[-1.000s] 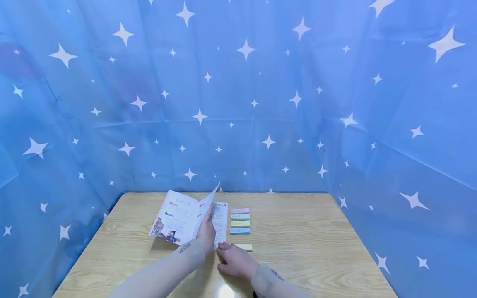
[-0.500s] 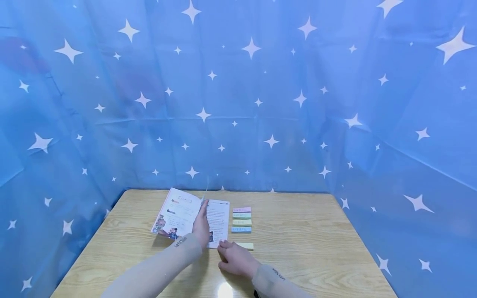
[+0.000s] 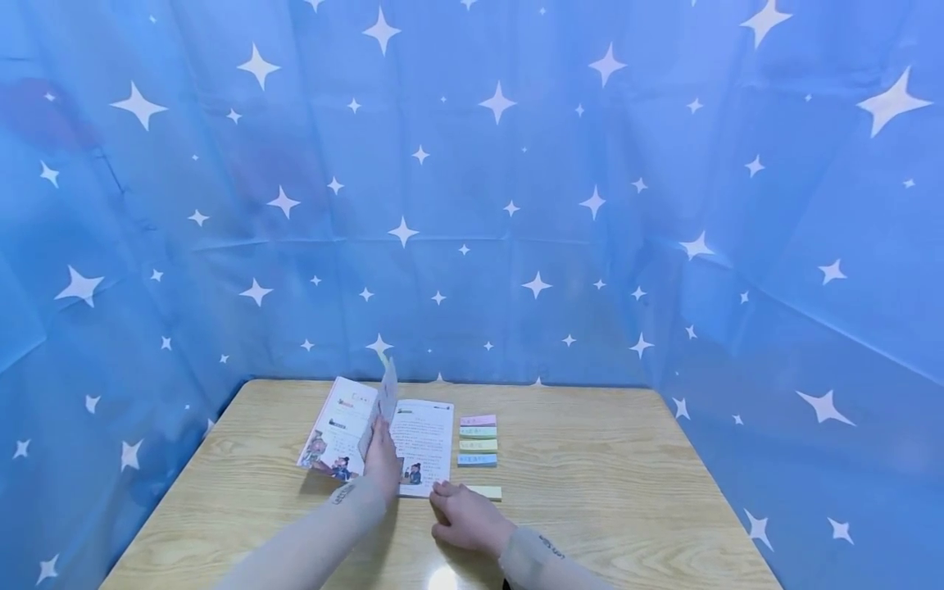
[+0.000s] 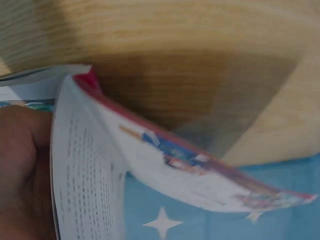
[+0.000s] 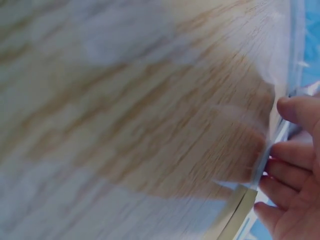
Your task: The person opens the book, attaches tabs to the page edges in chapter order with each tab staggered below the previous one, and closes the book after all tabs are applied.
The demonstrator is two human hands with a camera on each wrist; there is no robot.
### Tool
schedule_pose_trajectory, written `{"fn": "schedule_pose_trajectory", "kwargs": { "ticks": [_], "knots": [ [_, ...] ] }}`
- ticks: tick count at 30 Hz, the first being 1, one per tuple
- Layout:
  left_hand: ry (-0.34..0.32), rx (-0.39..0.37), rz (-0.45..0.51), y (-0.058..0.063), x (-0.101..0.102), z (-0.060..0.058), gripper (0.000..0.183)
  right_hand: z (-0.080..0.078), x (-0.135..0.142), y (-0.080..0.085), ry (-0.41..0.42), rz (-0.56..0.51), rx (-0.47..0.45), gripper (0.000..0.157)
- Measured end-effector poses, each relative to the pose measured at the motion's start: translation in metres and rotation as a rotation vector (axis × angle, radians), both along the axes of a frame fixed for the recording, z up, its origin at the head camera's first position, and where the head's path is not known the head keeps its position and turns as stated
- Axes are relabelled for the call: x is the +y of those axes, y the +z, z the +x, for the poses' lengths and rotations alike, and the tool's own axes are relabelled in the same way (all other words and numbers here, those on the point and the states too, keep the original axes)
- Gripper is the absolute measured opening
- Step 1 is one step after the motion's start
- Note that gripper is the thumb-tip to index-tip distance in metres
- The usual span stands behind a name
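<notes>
An open book with printed text and cartoon pictures lies on the wooden table, its left side raised. My left hand is against the right face of a page standing upright near the middle, its fingers pointing up along it. A small green tab sticks out at that page's top. In the left wrist view, the hand is beside the text page, its fingertips hidden. My right hand rests with its fingertips at the book's lower right corner, beside a pale yellow sticky-note pad.
Right of the book, a column of sticky-note pads in pink, green, yellow and blue lies on the table. A blue star-patterned curtain encloses the back and both sides.
My left hand has moved left, swinging the upright page from leaning right to leaning left and baring more of the right-hand page. The right hand stays at the book's corner.
</notes>
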State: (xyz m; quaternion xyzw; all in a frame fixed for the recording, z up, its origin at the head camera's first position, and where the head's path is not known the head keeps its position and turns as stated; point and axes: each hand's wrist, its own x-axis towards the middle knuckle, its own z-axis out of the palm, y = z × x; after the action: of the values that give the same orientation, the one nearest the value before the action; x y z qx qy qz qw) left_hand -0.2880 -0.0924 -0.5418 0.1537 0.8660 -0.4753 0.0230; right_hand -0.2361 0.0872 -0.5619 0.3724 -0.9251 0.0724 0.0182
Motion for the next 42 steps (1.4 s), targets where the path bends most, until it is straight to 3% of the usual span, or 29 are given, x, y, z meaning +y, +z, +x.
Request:
{"fn": "schedule_pose_trajectory", "kwargs": {
  "ticks": [6,16,22,27,30,33,36,40,42],
  "knots": [
    [0.052,0.025,0.221,-0.005,-0.015,-0.009,0.042,-0.004,-0.003,0.0,-0.012,0.01,-0.015,0.048],
    [0.187,-0.048,0.867,-0.007,-0.044,-0.019,0.045,-0.012,-0.008,0.002,0.0,-0.01,-0.043,0.046],
    [0.308,-0.137,1.138,-0.005,-0.068,-0.026,0.049,-0.015,-0.012,0.002,0.02,-0.029,0.0,0.04],
    [0.409,-0.182,1.251,-0.012,-0.089,-0.031,0.05,-0.015,-0.015,0.004,0.032,-0.033,0.033,0.033],
    [0.421,-0.203,1.274,-0.016,-0.094,-0.032,0.051,-0.016,-0.016,0.006,0.03,-0.025,0.042,0.018],
    [0.41,-0.208,1.282,-0.017,-0.092,-0.031,0.051,-0.019,-0.02,0.009,0.032,-0.02,0.033,0.025],
    [0.415,-0.203,1.293,-0.017,-0.086,-0.029,0.05,-0.025,-0.026,0.012,0.037,-0.009,0.013,0.017],
    [0.412,-0.194,1.289,-0.017,-0.081,-0.028,0.049,-0.038,-0.041,0.01,0.038,0.002,-0.058,0.051],
    [0.41,-0.187,1.28,-0.017,-0.081,-0.029,0.048,-0.046,-0.052,0.007,0.039,0.001,-0.098,0.06]
  ]
}}
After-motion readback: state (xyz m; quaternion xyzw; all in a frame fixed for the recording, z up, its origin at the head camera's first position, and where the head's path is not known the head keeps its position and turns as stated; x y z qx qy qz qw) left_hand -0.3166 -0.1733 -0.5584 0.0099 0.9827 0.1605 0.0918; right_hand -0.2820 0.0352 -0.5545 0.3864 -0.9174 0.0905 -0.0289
